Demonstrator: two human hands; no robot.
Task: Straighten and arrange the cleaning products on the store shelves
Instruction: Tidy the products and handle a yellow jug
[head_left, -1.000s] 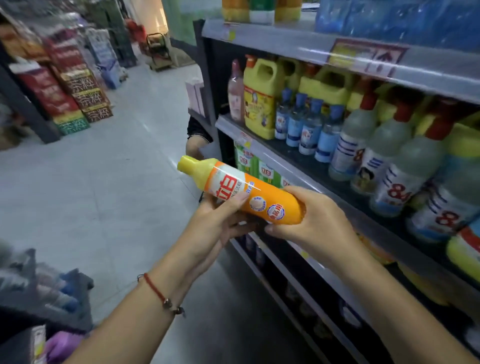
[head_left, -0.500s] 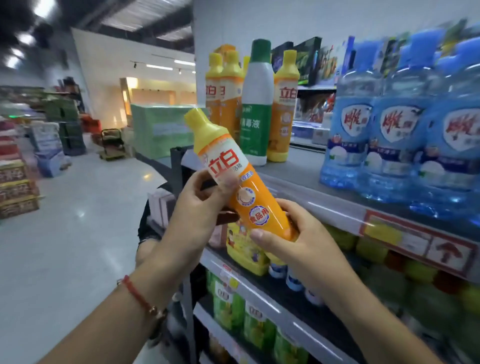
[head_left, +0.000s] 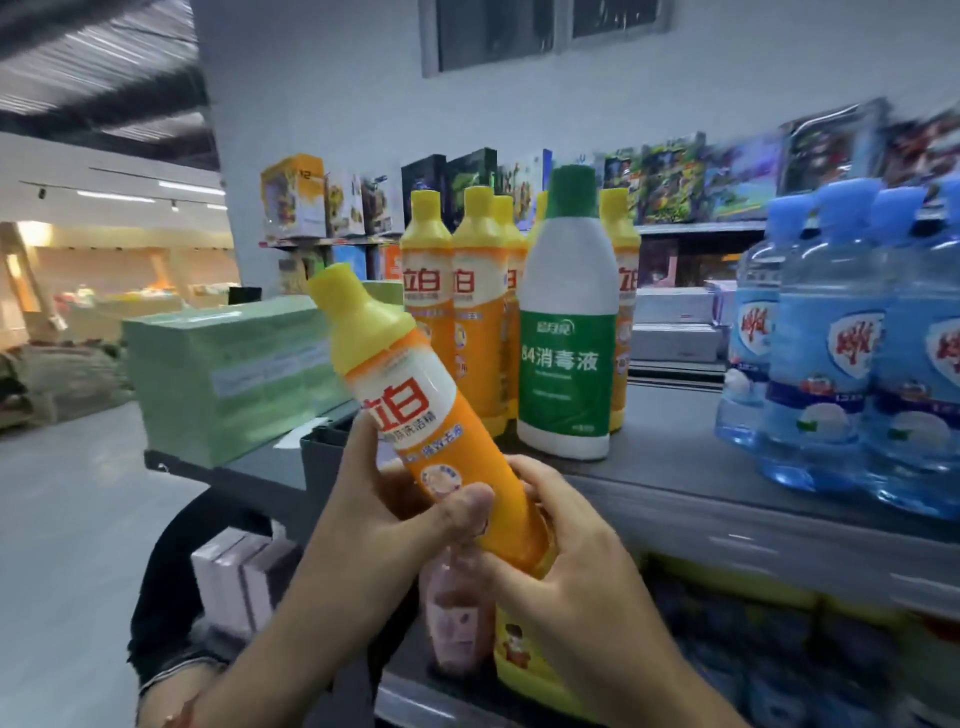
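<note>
Orange dish-soap bottle (head_left: 415, 415), tilted, is gripped by both the left hand (head_left: 379, 519) and right hand (head_left: 566, 561), in front and left of the white-and-green disinfectant bottle (head_left: 569, 332), not yet shelved beside the matching orange row (head_left: 457, 312) standing just behind it; placement appears outstanding.

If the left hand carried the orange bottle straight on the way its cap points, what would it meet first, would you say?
Probably nothing: the orange bottle in the left hand tilts up-left, past the shelf's end, though depth is unclear.

Held bottle (head_left: 415, 410) before shelf (head_left: 701, 483) bottles (head_left: 566, 332)
</note>
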